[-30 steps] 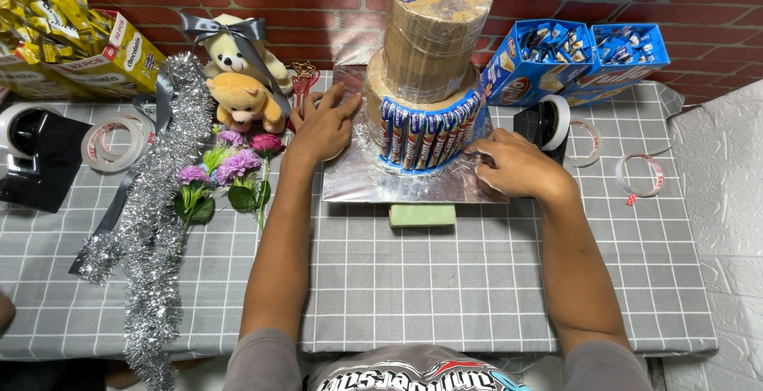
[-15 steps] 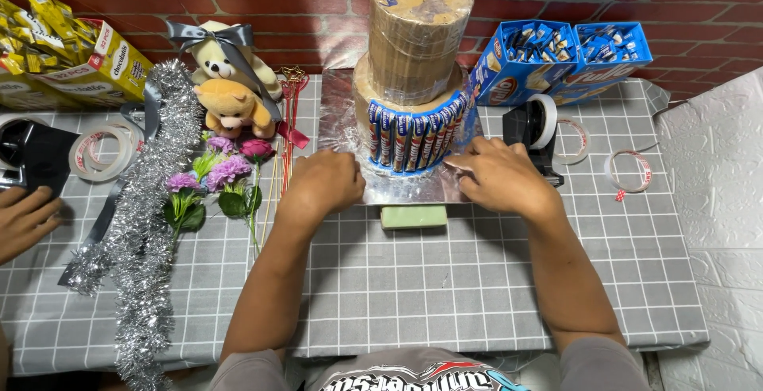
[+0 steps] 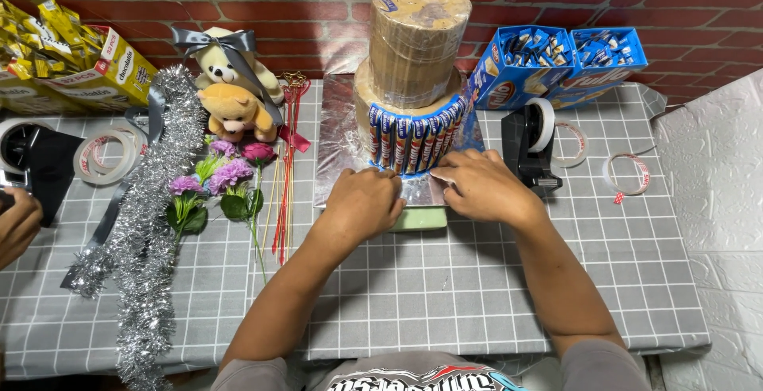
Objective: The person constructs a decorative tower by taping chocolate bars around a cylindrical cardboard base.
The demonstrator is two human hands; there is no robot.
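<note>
A two-tier cardboard tower stands on a silver board, with a ring of blue-wrapped candy bars around its lower tier. My left hand rests curled over the board's front edge. My right hand is beside it, fingertips at the foot of the candy bars on the same edge. A pale green block shows under the board between my hands.
Black tape dispenser and blue candy boxes sit right of the tower. Teddy bears, artificial flowers, red sticks, silver tinsel, tape rolls and yellow packs lie left. Another person's hand is at the left edge.
My hands have slid from the two sides of the silver board to its front edge, close together. Another person's hand came in at the left.
</note>
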